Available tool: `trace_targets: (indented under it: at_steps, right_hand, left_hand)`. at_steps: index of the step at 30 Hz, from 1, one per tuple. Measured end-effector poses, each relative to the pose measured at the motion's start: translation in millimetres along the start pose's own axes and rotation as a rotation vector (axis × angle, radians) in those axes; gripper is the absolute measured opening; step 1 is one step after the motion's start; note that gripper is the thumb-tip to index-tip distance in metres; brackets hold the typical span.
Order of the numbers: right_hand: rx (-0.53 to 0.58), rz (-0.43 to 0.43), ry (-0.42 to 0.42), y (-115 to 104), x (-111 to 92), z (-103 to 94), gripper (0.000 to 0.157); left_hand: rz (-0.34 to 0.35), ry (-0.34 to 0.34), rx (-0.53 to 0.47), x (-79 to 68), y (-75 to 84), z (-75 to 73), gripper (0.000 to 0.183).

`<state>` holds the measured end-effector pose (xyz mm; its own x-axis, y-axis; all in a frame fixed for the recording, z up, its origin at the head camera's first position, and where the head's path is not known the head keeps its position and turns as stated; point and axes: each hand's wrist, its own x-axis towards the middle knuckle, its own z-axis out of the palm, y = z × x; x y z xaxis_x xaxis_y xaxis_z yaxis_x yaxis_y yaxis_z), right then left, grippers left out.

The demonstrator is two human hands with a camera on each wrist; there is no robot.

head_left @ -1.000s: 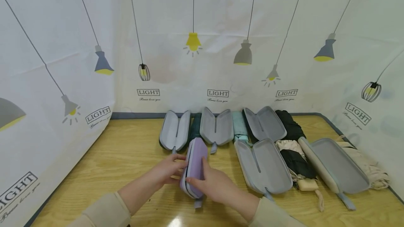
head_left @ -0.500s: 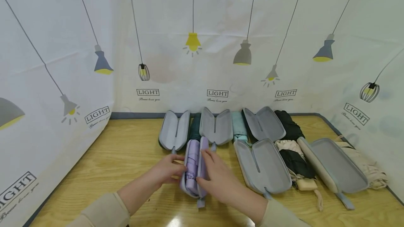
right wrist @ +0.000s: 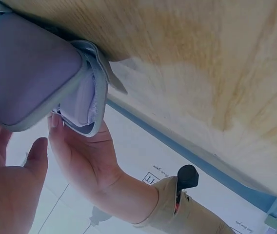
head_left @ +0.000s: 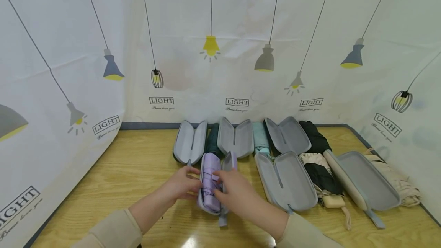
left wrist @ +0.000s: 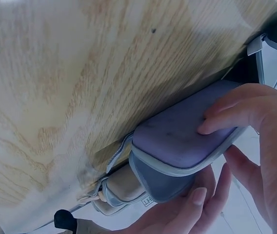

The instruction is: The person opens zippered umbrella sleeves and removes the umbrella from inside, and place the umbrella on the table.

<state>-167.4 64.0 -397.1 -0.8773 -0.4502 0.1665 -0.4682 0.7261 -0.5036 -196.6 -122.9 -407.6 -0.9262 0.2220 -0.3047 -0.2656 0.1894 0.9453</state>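
Note:
A purple umbrella case [left wrist: 182, 131] lies unzipped on the wooden table, its narrow lid [head_left: 232, 160] swung to the right. Inside it a folded purple umbrella [head_left: 211, 185] lies lengthwise. My left hand [head_left: 184, 183] holds the case's left half, with a digit pressed on the outer shell in the left wrist view. My right hand [head_left: 239, 192] reaches over the lid, and its fingertips are at the umbrella's right side. The right wrist view shows the right thumb standing apart from the shell; the other fingertips are partly hidden there.
Behind are open grey-lined cases [head_left: 189, 142], a dark green folded umbrella [head_left: 213, 141] and a teal one [head_left: 261, 139]. To the right lie more open cases [head_left: 296, 186], a black bundle [head_left: 314, 137], a black-and-beige umbrella [head_left: 322, 177] and a beige one [head_left: 392, 183]. A printed sheet [head_left: 241, 68] backs the table.
The purple case has gone from nearly closed to wide open, uncovering the umbrella. My right fingers have moved from the lid's outside over to the umbrella. The left hand stays on the case.

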Motion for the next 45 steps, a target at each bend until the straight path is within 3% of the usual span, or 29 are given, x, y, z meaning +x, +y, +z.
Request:
trace_targets:
  at_steps: [8, 14, 25, 30, 34, 39, 45]
  right_hand:
    - [-0.167, 0.147, 0.011, 3, 10, 10.5, 0.063]
    - [-0.306, 0.191, -0.031, 4, 15, 18.1, 0.064]
    - [-0.307, 0.186, -0.03, 3, 14, 20.3, 0.079]
    - [-0.249, 0.156, -0.039, 5, 14, 17.3, 0.064]
    - [-0.2, 0.128, -0.052, 7, 13, 13.5, 0.045]
    - [-0.228, 0.182, -0.043, 4, 12, 11.1, 0.032]
    - [-0.315, 0.193, 0.047, 5, 11, 10.3, 0.03]
  left_hand:
    - [-0.028, -0.012, 0.042, 4.2, 4.9, 6.6, 0.042]
    - [-0.041, -0.003, 0.057, 10.0, 3.1, 11.6, 0.027]
    - [-0.018, 0.004, 0.074, 10.1, 1.5, 11.0, 0.012]
    - [-0.049, -0.003, 0.11, 9.8, -0.7, 8.0, 0.012]
    - [-0.06, -0.023, 0.21, 8.7, -3.4, 4.5, 0.015]
    - [0.029, -0.043, 0.408, 8.5, -4.7, 0.0, 0.02]
    - [0.109, -0.038, 0.561, 8.3, -0.9, -1.7, 0.02]
